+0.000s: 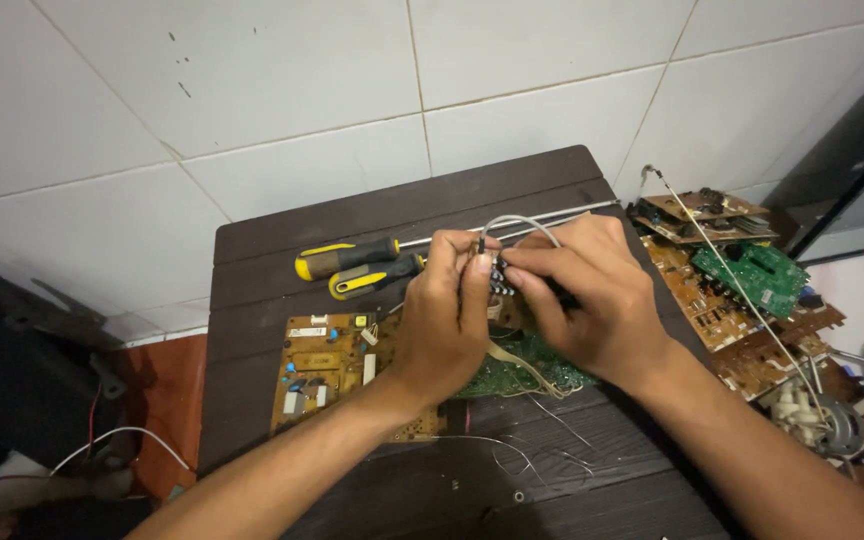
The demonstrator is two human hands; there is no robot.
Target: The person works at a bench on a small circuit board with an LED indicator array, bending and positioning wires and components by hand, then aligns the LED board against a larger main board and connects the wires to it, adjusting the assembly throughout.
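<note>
At the centre of the frame, the left hand [449, 310] and right hand [584, 295] meet, both pinching a small dark connector [500, 274] with a grey wire [522, 224] looping up from it. Beneath them a brown circuit board [327, 370] and a green circuit board [522, 372] lie on the dark wooden surface [252, 300]. Two yellow-handled screwdrivers [352, 265] lie just above, toward the far edge. Bare wood shows at lower centre; loose boards [732, 270] crowd the right edge.
</note>
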